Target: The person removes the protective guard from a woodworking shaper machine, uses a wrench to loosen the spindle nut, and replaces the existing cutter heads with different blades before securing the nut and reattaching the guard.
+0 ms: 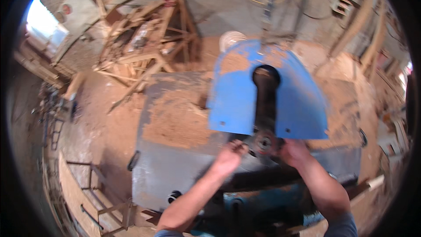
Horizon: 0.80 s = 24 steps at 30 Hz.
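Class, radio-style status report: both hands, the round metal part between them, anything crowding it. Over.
Left hand and right hand flanking the round metal part; contact blurred. Blue cover close beyond. Sawdust across the machine table.

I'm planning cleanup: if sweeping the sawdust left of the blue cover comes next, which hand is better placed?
Probably the left hand: it is nearer that sawdust, while the right hand is on the far side of the round hub.
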Motion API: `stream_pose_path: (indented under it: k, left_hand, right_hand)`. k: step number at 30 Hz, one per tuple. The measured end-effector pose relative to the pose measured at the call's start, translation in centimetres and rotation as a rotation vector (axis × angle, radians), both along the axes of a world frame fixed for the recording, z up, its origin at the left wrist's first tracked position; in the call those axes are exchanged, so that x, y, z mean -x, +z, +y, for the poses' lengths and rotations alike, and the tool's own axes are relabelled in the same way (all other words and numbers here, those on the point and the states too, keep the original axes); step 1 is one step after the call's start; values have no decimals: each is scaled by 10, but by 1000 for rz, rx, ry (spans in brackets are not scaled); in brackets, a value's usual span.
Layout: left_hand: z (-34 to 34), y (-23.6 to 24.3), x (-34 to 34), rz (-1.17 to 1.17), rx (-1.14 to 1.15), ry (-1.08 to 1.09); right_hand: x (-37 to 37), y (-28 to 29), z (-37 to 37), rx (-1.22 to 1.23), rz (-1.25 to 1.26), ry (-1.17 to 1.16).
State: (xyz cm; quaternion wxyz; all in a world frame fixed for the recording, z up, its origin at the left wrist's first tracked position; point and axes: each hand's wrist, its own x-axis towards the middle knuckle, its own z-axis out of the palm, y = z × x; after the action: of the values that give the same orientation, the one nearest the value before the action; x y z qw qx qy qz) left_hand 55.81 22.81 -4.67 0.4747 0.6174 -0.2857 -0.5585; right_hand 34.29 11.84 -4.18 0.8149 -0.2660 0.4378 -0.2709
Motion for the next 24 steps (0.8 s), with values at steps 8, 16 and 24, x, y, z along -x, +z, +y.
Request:
stream_pose_path:
  k: [8,16,24]
  left_hand:
    - [17,26,9,81,-133,67]
    - [-7,96,1,-4,-126,-72]
    - [52,144,48,30,-287,72]
  right_hand:
    - [-22,4,-11,157,191,57]
    - [-9,64,21,9,68,-132]
    - [41,76,44,-207,151,189]
